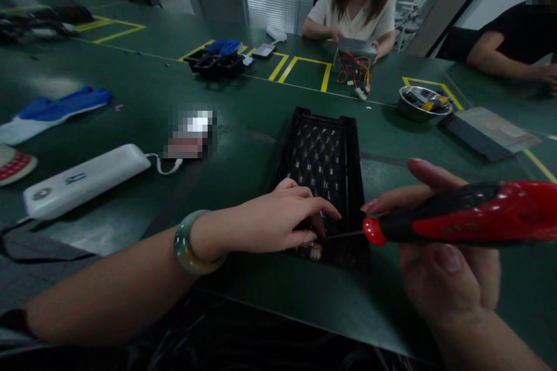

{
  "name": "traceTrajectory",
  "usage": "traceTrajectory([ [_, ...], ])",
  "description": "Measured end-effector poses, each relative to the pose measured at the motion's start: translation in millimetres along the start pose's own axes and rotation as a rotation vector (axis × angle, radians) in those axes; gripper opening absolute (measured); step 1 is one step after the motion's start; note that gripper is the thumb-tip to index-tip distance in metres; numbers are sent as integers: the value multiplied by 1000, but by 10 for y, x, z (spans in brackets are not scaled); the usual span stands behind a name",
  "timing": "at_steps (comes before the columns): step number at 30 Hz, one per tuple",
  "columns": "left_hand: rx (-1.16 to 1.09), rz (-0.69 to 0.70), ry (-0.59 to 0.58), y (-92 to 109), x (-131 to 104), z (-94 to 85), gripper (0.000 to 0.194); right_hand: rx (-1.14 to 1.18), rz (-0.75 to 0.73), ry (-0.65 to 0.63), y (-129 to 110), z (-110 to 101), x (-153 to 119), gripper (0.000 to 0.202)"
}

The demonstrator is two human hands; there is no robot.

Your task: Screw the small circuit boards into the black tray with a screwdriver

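Left hand sits half-curled over near end of black panel on tabletop, can't tell if pinching anything; right hand loosely holds red-black screwdriver.

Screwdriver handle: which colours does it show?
The screwdriver handle is red and black, clearest in the head view.

On the green tabletop, our left hand is at the near, six-o'clock end of a black panel, fingers bent downward. Our right hand, toward four o'clock, holds a red-and-black screwdriver, its shaft pointing to nine and ending beside our left fingers. Around the panel we see a white device at nine, a tray toward eleven, and a metal bowl toward two.
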State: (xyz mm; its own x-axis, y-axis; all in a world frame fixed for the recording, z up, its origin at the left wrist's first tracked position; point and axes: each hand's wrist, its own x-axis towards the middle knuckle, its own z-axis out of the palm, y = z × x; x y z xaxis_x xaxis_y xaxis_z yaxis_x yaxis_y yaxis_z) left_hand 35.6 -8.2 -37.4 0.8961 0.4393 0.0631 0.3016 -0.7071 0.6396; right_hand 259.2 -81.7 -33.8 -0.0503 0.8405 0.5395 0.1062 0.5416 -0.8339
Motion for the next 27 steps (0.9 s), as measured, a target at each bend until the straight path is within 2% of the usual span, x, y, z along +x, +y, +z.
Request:
traceTrajectory([
  [3, 7, -3, -4, 7, -2, -6, 44, 9, -61, 0, 0, 11, 29, 65],
  [5, 14, -1, -6, 6, -5, -10, 43, -73, -93, -27, -8, 17, 42, 73],
  [8, 15, -1, -8, -1, -9, -9, 43, -141, -71, -70, -43, 26, 43, 86],
  [10, 16, 1, -10, -5, -9, -5, 43, -98, -14, -68, -66, 37, 34, 83],
  [14, 22, 5, -5, 4, -6, -2, 42, 33, 51, -40, -59, 50, 25, 64],
  [20, 24, -9, 3, 21, -2, -15, 40, -121, -61, -62, 0, 23, 79, 89],
  [22, 28, -8, 0, 21, -2, -14, 40, -148, -56, -49, -11, 29, 93, 83],
  [25, 24, -6, -3, 19, -5, -11, 40, -131, -18, -45, -37, 42, 96, 57],
  [27, 22, -7, -2, 18, -11, -11, 40, -108, -6, -67, -38, 40, 88, 54],
])
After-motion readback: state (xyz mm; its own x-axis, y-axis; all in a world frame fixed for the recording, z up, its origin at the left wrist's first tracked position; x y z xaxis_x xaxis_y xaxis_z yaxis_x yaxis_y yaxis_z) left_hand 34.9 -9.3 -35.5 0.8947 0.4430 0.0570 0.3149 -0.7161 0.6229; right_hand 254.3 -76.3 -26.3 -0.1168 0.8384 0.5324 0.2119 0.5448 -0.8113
